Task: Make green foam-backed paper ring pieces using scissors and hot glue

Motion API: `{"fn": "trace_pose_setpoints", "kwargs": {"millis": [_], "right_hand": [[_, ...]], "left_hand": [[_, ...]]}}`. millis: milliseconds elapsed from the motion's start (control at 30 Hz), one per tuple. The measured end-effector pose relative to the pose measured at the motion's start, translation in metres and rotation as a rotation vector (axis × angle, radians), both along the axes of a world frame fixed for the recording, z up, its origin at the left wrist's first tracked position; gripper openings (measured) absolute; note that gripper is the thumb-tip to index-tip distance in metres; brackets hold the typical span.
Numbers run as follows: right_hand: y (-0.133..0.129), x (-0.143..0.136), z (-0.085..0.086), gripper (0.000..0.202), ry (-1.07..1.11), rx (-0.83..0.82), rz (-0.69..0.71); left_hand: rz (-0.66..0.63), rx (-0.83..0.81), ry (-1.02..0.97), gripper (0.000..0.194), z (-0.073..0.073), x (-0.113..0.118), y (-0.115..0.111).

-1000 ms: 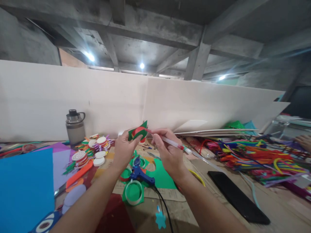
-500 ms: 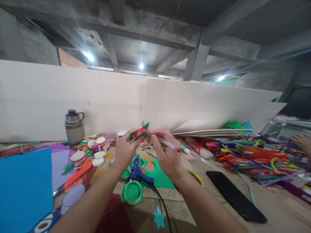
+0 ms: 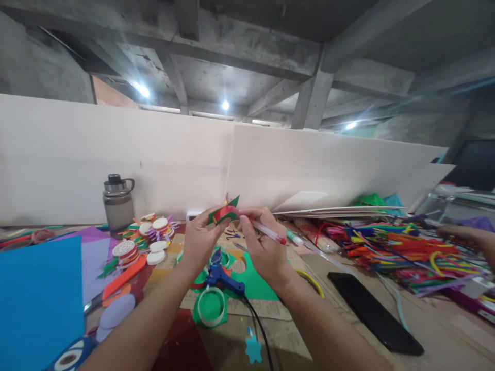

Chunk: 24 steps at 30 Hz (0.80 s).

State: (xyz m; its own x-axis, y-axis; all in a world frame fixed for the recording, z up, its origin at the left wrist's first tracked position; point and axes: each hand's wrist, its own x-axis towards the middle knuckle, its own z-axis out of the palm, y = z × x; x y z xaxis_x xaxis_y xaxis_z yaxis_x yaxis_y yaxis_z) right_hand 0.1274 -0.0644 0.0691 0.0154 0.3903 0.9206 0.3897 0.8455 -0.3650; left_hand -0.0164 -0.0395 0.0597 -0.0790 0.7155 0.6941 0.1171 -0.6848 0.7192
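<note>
My left hand (image 3: 199, 239) is closed on a small green and red piece (image 3: 223, 213), held up above the table. In my right hand (image 3: 266, 247) is a clear pen with a red end (image 3: 270, 231), its tip at the red part of that piece. Below my hands lies a blue glue gun (image 3: 224, 277) with a black cord. Beside it are a green sheet (image 3: 257, 278) with a round cutout and a pale ring (image 3: 211, 307) on green material.
A bottle (image 3: 118, 205) stands at the back left near red-and-white round pieces (image 3: 126, 251). Blue sheet (image 3: 42, 299) at left; black phone (image 3: 375, 312) at right. Another person's hand (image 3: 464, 234) reaches over colourful pipe cleaners (image 3: 406, 252).
The other person's hand has moved left over the pipe cleaners. My hands and the green and red piece have shifted very slightly.
</note>
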Motion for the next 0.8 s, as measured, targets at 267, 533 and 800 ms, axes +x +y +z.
{"fn": "trace_pose_setpoints", "kwargs": {"millis": [267, 533, 800], "right_hand": [[0.001, 0.001, 0.0, 0.007, 0.017, 0.011, -0.012], [0.003, 0.002, -0.001, 0.007, 0.028, -0.013, -0.02], [0.002, 0.003, 0.0, 0.007, 0.055, 0.005, -0.018]], "left_hand": [[0.012, 0.022, -0.008, 0.025, -0.002, 0.001, 0.0], [-0.031, 0.014, -0.077, 0.015, -0.004, 0.002, 0.003], [-0.054, 0.028, -0.131, 0.026, -0.01, 0.001, 0.011]]}}
